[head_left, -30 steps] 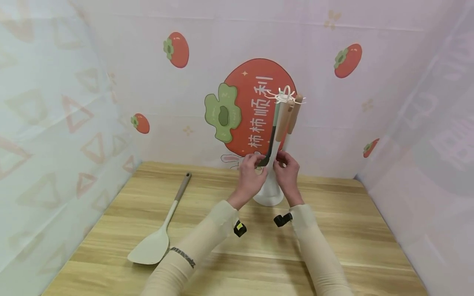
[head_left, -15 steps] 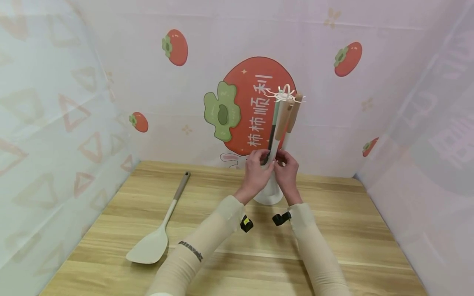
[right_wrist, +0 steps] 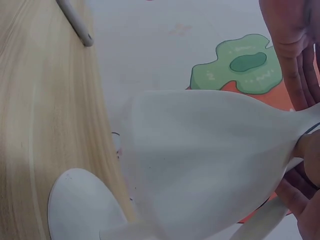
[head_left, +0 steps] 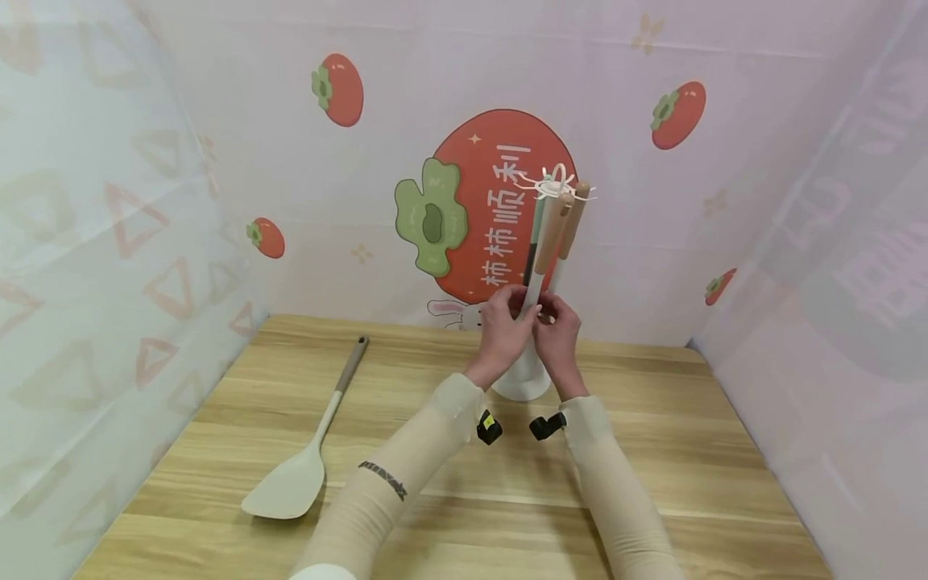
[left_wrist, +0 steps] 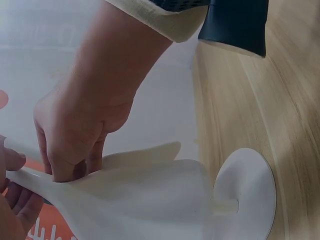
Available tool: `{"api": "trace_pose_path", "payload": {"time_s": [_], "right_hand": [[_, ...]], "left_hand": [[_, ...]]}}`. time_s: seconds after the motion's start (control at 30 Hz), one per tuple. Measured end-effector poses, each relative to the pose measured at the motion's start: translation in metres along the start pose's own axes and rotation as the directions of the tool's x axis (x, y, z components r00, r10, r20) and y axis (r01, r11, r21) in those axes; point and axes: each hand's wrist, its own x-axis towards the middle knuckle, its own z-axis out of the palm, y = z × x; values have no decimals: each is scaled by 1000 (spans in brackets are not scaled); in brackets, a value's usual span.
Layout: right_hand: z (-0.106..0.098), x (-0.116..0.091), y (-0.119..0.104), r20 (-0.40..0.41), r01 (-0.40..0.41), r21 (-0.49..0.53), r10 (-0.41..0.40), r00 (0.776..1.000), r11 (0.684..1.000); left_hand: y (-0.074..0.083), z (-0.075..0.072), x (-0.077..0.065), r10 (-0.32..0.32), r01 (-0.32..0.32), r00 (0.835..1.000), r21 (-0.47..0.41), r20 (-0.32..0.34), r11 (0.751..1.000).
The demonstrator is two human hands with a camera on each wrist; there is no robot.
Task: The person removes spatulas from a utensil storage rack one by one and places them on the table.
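In the head view a white utensil stand with a ring of hooks holds several hanging utensils. One is a white spatula with a tan handle, its wide blade filling both wrist views. My left hand pinches its shaft, thumb in front and fingers behind. My right hand is beside the same neck, fingers curled in behind the blade's edge; I cannot tell what it grips. Behind hang a green-and-black handle and another tan handle. Their lower ends are largely hidden.
On the wooden table at the left lies a loose cream turner with a grey-brown handle. The stand's round white base rests near the back edge. A printed backdrop rises behind.
My left hand has moved slightly right and up, from the black lower part of a hanging utensil onto the spatula's shaft. That black part is now mostly hidden. The right hand stays beside the shaft.
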Motion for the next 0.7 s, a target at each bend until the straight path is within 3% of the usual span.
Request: {"api": "trace_pose_path", "payload": {"time_s": [0.13, 0.37, 0.7], "right_hand": [[0, 1, -2, 19, 3, -33, -3, 1000, 999], [-2, 4, -2, 36, 22, -98, -18, 999, 995], [-2, 3, 1, 45, 40, -61, -37, 998, 997]], "left_hand": [[-3, 0, 2, -7, 7, 1000, 6, -15, 1000], [-4, -1, 0, 25, -26, 1000, 7, 14, 1000], [-2, -7, -3, 66, -67, 998, 56, 22, 996]]}}
